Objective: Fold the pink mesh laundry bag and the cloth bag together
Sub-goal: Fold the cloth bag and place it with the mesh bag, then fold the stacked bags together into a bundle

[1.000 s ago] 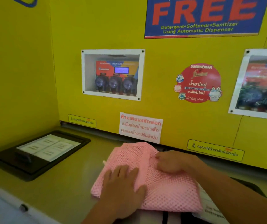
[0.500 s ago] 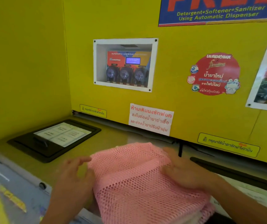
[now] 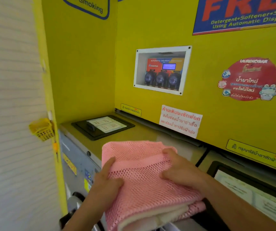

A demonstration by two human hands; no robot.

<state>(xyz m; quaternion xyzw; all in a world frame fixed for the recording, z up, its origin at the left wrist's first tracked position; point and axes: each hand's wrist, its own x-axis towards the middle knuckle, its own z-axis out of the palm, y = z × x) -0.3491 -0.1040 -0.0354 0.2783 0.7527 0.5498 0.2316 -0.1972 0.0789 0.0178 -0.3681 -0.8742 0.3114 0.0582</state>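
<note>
The pink mesh laundry bag (image 3: 144,182) lies folded into a thick bundle at the front edge of the washer top. A cream cloth bag (image 3: 152,217) shows as a pale layer between the mesh folds at the near edge. My left hand (image 3: 107,184) grips the bundle's left side, thumb on top and fingers under the edge. My right hand (image 3: 180,170) rests on top of the right side, fingers pinching a fold of mesh.
The beige washer top (image 3: 144,134) carries a black detergent lid (image 3: 103,126) at the left. A second black lid (image 3: 250,187) sits at the right. Yellow walls (image 3: 150,30) close in the back and left. A small yellow basket (image 3: 42,130) hangs on the left.
The bag went from lying flat under my pressing hands to a thicker folded bundle nearer the front edge. My left hand moved from on top to gripping the left side. The view swung left.
</note>
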